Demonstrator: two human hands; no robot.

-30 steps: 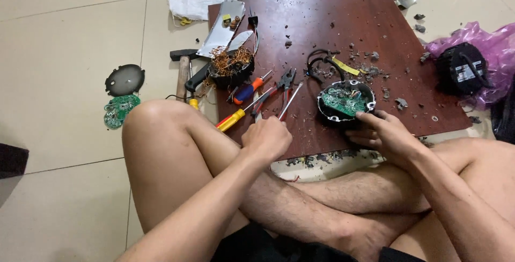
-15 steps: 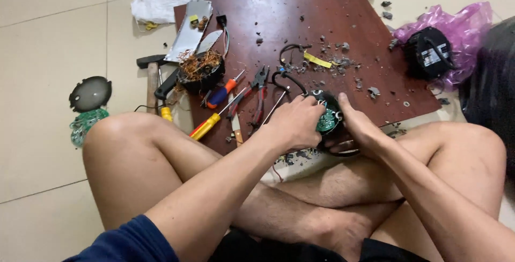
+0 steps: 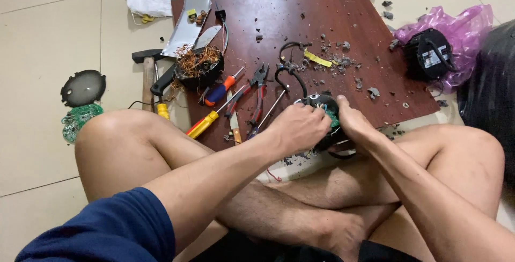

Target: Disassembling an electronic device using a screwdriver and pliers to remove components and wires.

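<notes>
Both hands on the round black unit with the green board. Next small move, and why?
Probably keep the right hand bracing the round black unit while the left hand works at the green board with its fingertips. Both hands crowd the unit at the brown board's near edge, and the screwdrivers and pliers lie unheld nearby.

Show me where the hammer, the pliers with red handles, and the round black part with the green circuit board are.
hammer (image 3: 147, 74), head view, upper part of its wooden handle.
pliers with red handles (image 3: 259, 87), head view, near its pivot.
round black part with the green circuit board (image 3: 322, 102), head view, black top rim between both hands.
</notes>
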